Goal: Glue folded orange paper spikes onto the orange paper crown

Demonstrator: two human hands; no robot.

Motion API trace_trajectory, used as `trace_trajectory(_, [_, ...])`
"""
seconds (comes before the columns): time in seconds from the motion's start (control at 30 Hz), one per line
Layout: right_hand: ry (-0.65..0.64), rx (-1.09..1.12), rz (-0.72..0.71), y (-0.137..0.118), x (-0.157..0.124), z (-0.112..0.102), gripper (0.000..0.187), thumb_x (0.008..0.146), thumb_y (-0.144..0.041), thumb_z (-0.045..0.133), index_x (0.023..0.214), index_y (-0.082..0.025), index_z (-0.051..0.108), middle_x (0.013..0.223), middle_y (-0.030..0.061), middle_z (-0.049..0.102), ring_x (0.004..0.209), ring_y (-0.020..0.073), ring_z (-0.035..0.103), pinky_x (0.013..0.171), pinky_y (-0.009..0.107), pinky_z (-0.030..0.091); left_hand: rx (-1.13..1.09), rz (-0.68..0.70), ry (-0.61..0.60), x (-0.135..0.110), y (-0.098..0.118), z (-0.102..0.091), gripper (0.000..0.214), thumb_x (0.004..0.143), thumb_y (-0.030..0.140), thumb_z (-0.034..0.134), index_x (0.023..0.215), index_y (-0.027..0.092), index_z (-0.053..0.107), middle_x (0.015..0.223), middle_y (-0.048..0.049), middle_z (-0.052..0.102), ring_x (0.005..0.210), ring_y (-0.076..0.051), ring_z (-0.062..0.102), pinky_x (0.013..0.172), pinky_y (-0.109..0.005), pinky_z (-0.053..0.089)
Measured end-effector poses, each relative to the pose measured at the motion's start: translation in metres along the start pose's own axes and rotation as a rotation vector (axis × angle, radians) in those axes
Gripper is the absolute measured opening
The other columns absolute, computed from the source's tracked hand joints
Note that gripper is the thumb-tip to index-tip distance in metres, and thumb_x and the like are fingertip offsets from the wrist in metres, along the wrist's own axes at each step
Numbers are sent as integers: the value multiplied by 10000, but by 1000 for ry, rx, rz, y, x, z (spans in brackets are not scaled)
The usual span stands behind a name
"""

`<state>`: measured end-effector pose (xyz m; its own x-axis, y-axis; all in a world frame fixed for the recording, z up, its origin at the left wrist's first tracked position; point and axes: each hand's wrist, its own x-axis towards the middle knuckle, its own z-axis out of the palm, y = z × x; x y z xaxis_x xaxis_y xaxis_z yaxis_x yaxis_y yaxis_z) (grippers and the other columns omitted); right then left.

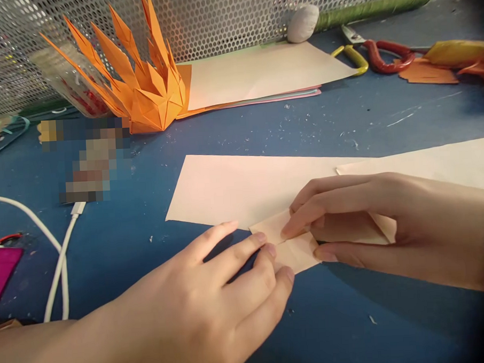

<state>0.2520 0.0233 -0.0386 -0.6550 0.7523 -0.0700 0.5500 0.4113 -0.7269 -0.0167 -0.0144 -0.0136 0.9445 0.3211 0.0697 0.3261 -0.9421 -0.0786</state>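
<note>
A small piece of pale paper [296, 253] with folds in it lies on the blue tabletop. Spread fingertips of my left hand [226, 289] rest flat on its left edge, holding it down. My right hand [359, 214] grips the same paper from the right, the fingers on its upper face and the thumb at its lower right corner. A crease or seam runs across the paper between the hands. Part of the paper is hidden under my right palm. Just behind lies a flat pale paper strip [234, 184], partly covered by my right hand.
Another pale sheet [445, 162] lies at right. Behind are an orange folded-paper model [154, 99], a paper stack [261, 73], a white stone [303, 23], red-handled scissors [381, 57] and a green roll [374, 7]. A white cable [64, 253] runs at left; a metal mesh [227, 21] stands behind.
</note>
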Motion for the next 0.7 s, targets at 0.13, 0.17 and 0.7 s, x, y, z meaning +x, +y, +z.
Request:
trace_trajectory(0.13, [61, -3, -44, -9, 1, 10, 214, 911, -441, 607, 1032, -296, 708, 982, 57, 657, 792, 167, 631, 632, 287, 541, -23, -7, -32, 1, -1, 0, 459, 1037, 121, 308, 1391, 159, 598, 1393, -28, 654, 1305, -239, 559, 1100, -442, 455])
trace_trajectory(0.17, [90, -9, -58, -10, 2, 13, 215, 909, -439, 613, 1029, -287, 708, 968, 62, 652, 769, 162, 619, 611, 282, 531, -29, -7, -31, 1, -1, 0, 457, 1036, 127, 314, 1398, 159, 592, 1400, -27, 650, 1312, -239, 551, 1101, -439, 452])
trace_trajectory(0.7, [-7, 4, -12, -8, 1, 2, 313, 916, -341, 554, 1193, -406, 684, 1049, -17, 683, 875, 144, 667, 716, 243, 554, -127, 0, 63, -1, -3, 2, 368, 1008, 94, 387, 1163, 146, 716, 1288, -84, 702, 1250, -275, 610, 1115, -479, 457])
